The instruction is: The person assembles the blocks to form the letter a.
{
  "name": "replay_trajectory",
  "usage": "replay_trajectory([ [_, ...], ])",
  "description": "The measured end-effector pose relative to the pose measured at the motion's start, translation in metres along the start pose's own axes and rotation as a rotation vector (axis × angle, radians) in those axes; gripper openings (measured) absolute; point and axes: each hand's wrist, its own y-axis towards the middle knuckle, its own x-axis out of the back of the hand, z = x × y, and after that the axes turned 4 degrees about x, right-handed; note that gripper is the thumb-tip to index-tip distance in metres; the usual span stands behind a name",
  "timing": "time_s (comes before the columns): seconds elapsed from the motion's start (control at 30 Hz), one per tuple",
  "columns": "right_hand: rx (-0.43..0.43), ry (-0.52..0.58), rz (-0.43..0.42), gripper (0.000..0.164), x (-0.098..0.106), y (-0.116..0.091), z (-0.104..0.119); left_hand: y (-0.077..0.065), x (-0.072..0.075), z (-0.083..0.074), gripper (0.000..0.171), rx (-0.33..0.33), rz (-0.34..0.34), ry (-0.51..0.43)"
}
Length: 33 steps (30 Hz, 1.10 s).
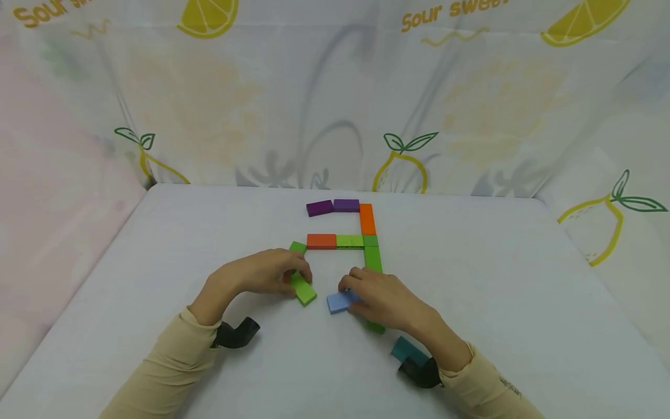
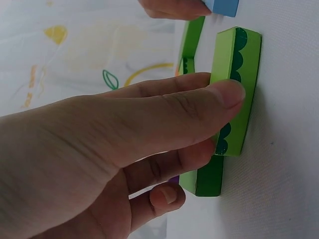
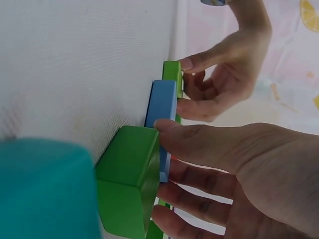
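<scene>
White table [image 1: 497, 262]: lime block [image 1: 305, 292] pinched by left hand [image 1: 264, 270], blue block [image 1: 339, 302] by right hand [image 1: 386, 298]. Both are best slid flat.

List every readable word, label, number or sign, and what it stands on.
"Sour sweet": backdrop, upper right, head view.
"Sour": backdrop, upper left; the next word is partly out of frame.
Right sleeve: lettering too small to read.
Left wrist view: orange backdrop lettering, too blurred to read.
Blocks: no readable text.
</scene>
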Motion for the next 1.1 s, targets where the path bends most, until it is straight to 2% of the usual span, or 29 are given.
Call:
replay_trajectory([
  [0.37,-0.020,0.014,0.006,0.026,-0.0014,0.0038,-0.0005,0.0032,-0.0011,0.0000,0.026,0.028,0.020,-0.006],
  [0.93,-0.034,0.038,0.024,0.028,-0.0010,0.0089,-0.0017,0.0035,-0.0010,0.0003,0.027,0.018,0.008,0.009],
  [1.1,-0.030,0.041,0.015,0.028,-0.0025,0.0097,-0.0019,0.0036,-0.0014,-0.0015,0.026,0.035,0.003,0.024],
])
